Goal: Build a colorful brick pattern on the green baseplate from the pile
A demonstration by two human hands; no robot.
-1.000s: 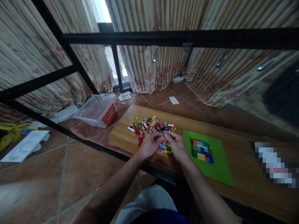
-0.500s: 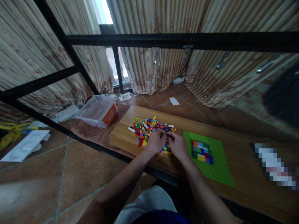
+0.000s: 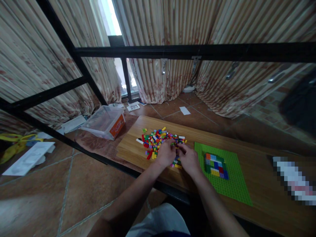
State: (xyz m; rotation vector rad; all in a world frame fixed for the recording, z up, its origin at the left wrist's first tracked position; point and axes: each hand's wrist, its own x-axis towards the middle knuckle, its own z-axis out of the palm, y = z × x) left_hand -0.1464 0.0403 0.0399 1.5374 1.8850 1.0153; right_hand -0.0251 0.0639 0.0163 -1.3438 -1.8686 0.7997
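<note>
Loose toy building bricks (image 3: pixel 154 138) of many colours lie in a pile on the wooden table. At the pile's near right edge my left hand (image 3: pixel 167 153) and my right hand (image 3: pixel 189 158) almost meet, fingertips facing each other. Both have curled, closed fingers; anything pinched there is too small and dark to make out. To the right of my right hand lies a green studded baseplate (image 3: pixel 238 177). On it stands a block of bricks (image 3: pixel 216 165) with a dark green border along part of its edge and orange, light blue, white, red, yellow and blue pieces inside.
A clear plastic box (image 3: pixel 101 120) with an orange label sits on a brown mat (image 3: pixel 86 143) left of the wooden table (image 3: pixel 130 144). A pixelated patch (image 3: pixel 293 181) covers something at the table's right. Black metal bars (image 3: pixel 148 52) cross in front of curtains.
The view has tilted slightly, so the scene sits lower. My hands stay together over the pile, with small finger movements; the green bit seen between them earlier no longer shows clearly.
</note>
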